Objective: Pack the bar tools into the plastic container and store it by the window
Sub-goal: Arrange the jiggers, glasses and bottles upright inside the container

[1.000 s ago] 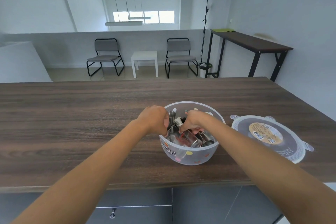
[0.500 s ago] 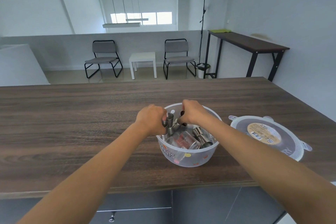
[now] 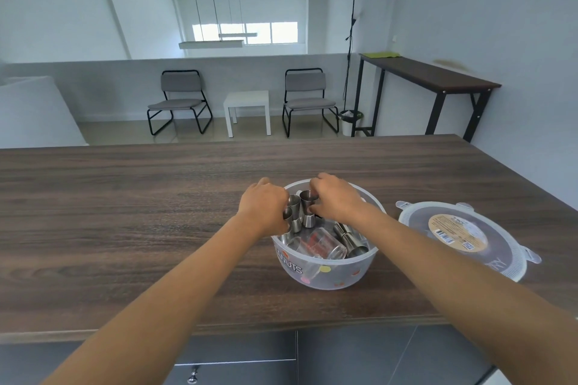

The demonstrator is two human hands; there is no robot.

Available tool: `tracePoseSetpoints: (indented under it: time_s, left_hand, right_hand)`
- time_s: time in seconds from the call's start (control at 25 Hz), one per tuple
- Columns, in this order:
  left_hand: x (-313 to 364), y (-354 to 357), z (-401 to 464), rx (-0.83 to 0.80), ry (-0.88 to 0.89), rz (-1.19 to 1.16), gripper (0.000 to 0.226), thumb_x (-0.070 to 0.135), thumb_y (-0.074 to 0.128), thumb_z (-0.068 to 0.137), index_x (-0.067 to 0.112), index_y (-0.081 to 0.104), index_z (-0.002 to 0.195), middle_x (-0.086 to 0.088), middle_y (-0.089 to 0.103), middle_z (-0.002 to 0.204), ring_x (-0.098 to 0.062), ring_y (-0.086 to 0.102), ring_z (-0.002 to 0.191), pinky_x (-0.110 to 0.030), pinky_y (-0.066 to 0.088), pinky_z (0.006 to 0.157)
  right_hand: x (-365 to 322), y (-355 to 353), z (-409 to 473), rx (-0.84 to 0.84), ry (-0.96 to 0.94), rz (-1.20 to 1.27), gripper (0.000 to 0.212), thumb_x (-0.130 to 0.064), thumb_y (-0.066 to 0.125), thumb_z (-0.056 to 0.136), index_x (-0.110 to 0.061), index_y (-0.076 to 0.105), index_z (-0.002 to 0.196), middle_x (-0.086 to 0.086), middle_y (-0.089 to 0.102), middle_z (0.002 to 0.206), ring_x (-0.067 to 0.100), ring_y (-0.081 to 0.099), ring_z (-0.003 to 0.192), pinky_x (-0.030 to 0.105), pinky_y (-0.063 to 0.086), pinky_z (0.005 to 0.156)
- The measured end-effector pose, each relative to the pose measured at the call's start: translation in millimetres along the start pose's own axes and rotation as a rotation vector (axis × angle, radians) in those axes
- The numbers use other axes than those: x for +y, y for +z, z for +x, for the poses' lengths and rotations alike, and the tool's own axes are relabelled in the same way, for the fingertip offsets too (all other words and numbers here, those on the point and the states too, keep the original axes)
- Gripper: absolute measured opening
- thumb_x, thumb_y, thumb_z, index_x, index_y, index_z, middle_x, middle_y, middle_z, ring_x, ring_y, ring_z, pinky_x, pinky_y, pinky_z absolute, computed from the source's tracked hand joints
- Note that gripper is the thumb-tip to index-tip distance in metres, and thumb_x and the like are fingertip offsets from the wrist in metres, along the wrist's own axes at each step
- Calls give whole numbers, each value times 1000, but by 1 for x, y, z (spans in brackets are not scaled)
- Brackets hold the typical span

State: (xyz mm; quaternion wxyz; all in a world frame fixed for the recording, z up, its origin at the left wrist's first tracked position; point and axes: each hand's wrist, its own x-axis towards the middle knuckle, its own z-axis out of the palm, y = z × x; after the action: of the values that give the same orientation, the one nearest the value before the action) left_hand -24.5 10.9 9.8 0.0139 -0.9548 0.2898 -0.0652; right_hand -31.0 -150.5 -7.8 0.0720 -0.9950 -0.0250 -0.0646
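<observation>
I see the plastic container (image 3: 325,262), a translucent round bowl with coloured print on its wall, standing on the dark wood table (image 3: 125,212) near its front edge. Inside it lie several bar tools: a clear measuring glass (image 3: 322,244) with red markings on its side, and a steel jigger (image 3: 348,239) lying tilted toward the right wall. At the back of the bowl two more steel jiggers stand upright side by side. My left hand (image 3: 266,208) is curled around the left upright jigger (image 3: 292,212), fingers closed on it at the bowl's left rim. My right hand (image 3: 336,200) reaches over the far rim and its fingers are closed on the right upright jigger (image 3: 308,208). The two jiggers look to be touching or just beside each other; I cannot tell which. The container's lid (image 3: 463,237), round with small tabs and a paper label, lies flat on the table just to the right of the bowl, apart from it.
</observation>
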Motion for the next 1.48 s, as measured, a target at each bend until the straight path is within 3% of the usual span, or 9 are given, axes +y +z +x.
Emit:
tracePoseSetpoints:
  time_s: [0.16,0.36,0.56,0.68,0.8,0.92,1.2,1.36,1.48]
  left_hand:
    - [10,-12,-1,80,91,-24,37,42,71,73,11,61,90,-3,60,101,-22,50,104,-33,45,86]
    - [53,-10,2,-136,279,-325,20,26,71,75,15,70,92,-2,71,98,-20,64,94,-32,52,86]
    - [81,-1,16,-203,295,-290,39,37,73,75,20,71,110,-2,71,110,-21,63,103,-32,51,91]
    - [89,4,22,-248,277,-243,35,32,74,72,22,74,105,-2,72,108,-23,65,102,-35,53,90]
    - [93,9,25,-248,290,-268,33,23,72,71,21,76,104,1,74,108,-20,65,102,-34,53,92]
    - [92,11,25,-189,285,-329,26,15,64,75,14,77,98,-1,77,101,-20,67,101,-33,54,92]
    - [70,-8,21,-4,159,-438,28,2,50,77,4,75,90,-18,74,90,-34,67,89,-41,57,80]
    - [48,-29,15,114,66,-501,28,1,52,79,5,74,96,-11,73,95,-25,66,86,-32,56,81]
    - [24,-46,9,132,0,-475,27,2,54,78,8,74,95,-5,69,85,-16,59,78,-24,49,74]
  right_hand:
    - [8,-14,-12,31,5,64,47,-31,69,80,-9,50,116,10,51,119,31,58,103,43,51,81]
    - [49,-38,-39,182,134,140,38,-30,57,90,-14,52,125,9,49,130,27,52,115,39,47,93]
    - [69,-33,-69,-78,568,815,56,-32,51,93,-22,31,145,6,41,147,26,46,129,37,41,101]
    - [68,-28,-81,-187,732,1285,33,-25,49,94,-17,50,126,8,59,121,28,58,106,46,45,100]
    - [66,-29,-87,-217,732,1415,20,-19,43,96,-14,61,88,6,64,91,23,61,81,42,52,83]
    - [66,-29,-89,-212,715,1419,25,-10,41,95,-17,63,85,4,64,86,21,61,77,35,52,70]
    - [64,-29,-88,-182,727,1365,28,2,42,90,-16,63,88,7,66,94,22,61,81,36,53,78]
    - [63,-30,-77,96,638,794,34,-12,53,89,-10,56,123,12,59,130,26,60,111,32,46,96]
    - [52,-38,-63,243,412,512,38,-17,58,88,-11,55,126,10,61,126,23,59,111,28,43,90]
